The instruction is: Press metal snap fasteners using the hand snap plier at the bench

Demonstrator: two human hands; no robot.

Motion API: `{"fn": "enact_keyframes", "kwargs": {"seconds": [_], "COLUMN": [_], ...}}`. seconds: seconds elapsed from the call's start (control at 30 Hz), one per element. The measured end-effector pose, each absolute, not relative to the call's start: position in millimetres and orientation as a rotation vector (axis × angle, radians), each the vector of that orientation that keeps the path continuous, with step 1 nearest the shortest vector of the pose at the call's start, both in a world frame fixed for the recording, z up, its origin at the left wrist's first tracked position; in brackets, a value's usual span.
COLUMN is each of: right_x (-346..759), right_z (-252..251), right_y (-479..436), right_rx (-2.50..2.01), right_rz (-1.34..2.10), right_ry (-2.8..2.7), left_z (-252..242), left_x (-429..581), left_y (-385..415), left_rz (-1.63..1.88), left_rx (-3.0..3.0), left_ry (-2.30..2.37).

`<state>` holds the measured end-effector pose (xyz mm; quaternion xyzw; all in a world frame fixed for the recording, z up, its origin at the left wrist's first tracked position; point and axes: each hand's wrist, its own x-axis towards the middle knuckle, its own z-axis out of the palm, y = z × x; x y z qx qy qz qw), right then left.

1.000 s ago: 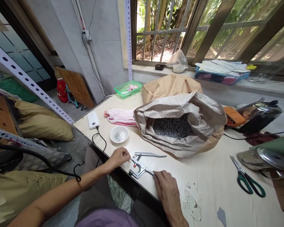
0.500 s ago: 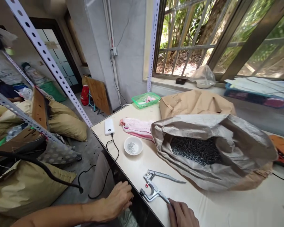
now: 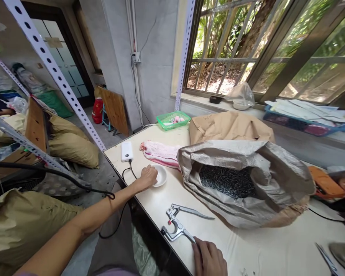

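My left hand [image 3: 148, 177] is over the left side of a small white bowl [image 3: 162, 175], fingers curled down into it; the fingertips and anything between them are hidden. Small pale pieces seen in the bowl before are covered by the hand. Near the front edge of the table, my right hand [image 3: 209, 256] is closed around the end of one handle of silver snap-fastener pliers [image 3: 178, 227]. The pliers lie on the table with handles spread and jaws toward the left. Right of the bowl, a grey woven sack [image 3: 276, 188] gapes, full of small dark metal-looking pieces.
A white power bank [image 3: 127, 151] with a black cable lies left of the bowl. Behind are a pink-striped cloth [image 3: 159, 152] and a green basket [image 3: 172, 121]. Scissors [image 3: 326, 257] lie at lower right. A perforated metal post [image 3: 57, 74] rises at the left.
My left hand has moved from the table's edge up and forward to the white bowl. My right hand still holds the pliers' handle. The view has shifted slightly right.
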<state>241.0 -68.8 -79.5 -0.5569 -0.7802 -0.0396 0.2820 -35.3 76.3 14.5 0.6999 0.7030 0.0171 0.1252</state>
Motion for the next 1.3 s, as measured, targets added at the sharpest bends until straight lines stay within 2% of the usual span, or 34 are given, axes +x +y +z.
{"fn": "enact_keyframes", "kwargs": {"seconds": [0.27, 0.37, 0.47, 0.7, 0.97, 1.17, 1.3], "right_x": [232, 227, 224, 221, 222, 223, 221], "right_z": [-55, -48, -43, -36, -37, -34, -34], "right_y": [-76, -77, -78, -76, -85, -88, -86], "right_rx": [-1.560, -1.581, -1.596, -1.619, -1.544, -1.519, -1.509], "right_rz": [-0.066, -0.073, -0.071, -0.077, -0.260, -0.273, -0.261], "right_ry": [-2.149, -2.147, -2.169, -2.209, -2.247, -2.270, -2.226], "left_z": [15, 24, 25, -15, -20, -24, -21], "left_x": [-41, -39, -27, 7, 2, 1, 4], "left_y": [70, 50, 14, -32, -34, -50, -51], "left_rz": [0.070, 0.462, 0.805, 0.606, 0.620, 0.714, 0.650], "left_rx": [2.166, 2.163, 1.954, 1.425, 1.479, 1.581, 1.580], "left_ry": [1.914, 1.898, 1.642, 1.510, 1.531, 1.503, 1.580]}}
